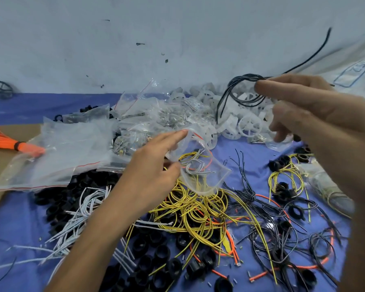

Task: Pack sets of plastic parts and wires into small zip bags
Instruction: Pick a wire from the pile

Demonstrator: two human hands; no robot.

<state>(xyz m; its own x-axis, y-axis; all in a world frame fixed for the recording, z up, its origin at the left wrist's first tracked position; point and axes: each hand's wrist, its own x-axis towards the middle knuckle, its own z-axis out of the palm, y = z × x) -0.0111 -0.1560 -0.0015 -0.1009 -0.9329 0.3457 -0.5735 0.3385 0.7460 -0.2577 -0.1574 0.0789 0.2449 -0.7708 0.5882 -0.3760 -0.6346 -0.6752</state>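
Note:
My left hand (154,167) pinches the rim of a small clear zip bag (200,165) that has coiled yellow, white and orange wires inside it. My right hand (316,114), raised at the upper right, pinches a looped bundle of black wires (238,89) between thumb and forefinger, and one long strand trails up to the right. The bundle hangs above and to the right of the bag's mouth, apart from it. Under the bag lies a heap of yellow wire coils (200,209).
White plastic wheels (249,123) are piled at the back. Stacks of zip bags (72,148) lie on the left, next to an orange wire bundle (13,144). Black plastic rings (156,268), white wires (82,213) and black wires (282,234) cover the blue cloth (17,226).

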